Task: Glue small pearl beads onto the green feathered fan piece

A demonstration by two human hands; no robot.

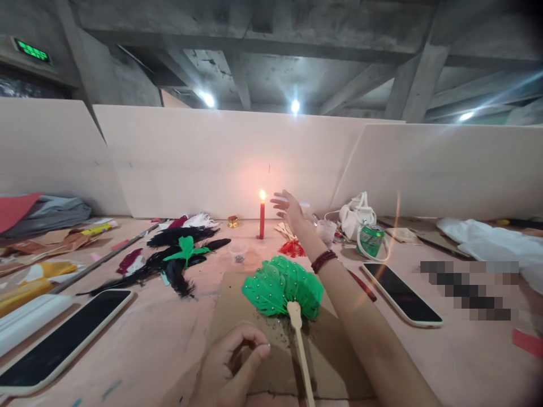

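Green fan: lying at the middle of the clock, the feather fan (280,285) is showing pale beads across its spread; its wooden handle (302,353) is pointing between 5 and 6 o'clock.
Cardboard: the brown sheet (229,305) is lying under the fan, dark specks scattering over it just below the feathers.
Left hand: the left hand (237,356) is resting at 7 o'clock, thumb and forefinger pinching together on a tiny shiny speck (268,345).
Right hand: the right hand (292,209) is reaching out at 12 o'clock, its fingers spreading slightly just beside the flame, a gap showing between. A pale strip (302,206) is showing by the fingers; whether they are gripping it, I cannot tell. A dark red bracelet (323,260) is circling the wrist.
Candle: the red candle (262,221) is standing upright and burning between 11 and 12.
Feathers: black feathers (180,236) are lying at 10 o'clock, with a green feather (186,250) resting on them.
Dish: a small clear dish (238,258) is holding grey bits, also near 10, closer to the fan.
Tassel: red threads (292,247) are lying just past the fan at 12.
Can: a green can (370,243) is standing at 2 o'clock.
Phones: one phone (402,294) is lying at 3, another phone (68,342) between 8 and 9.
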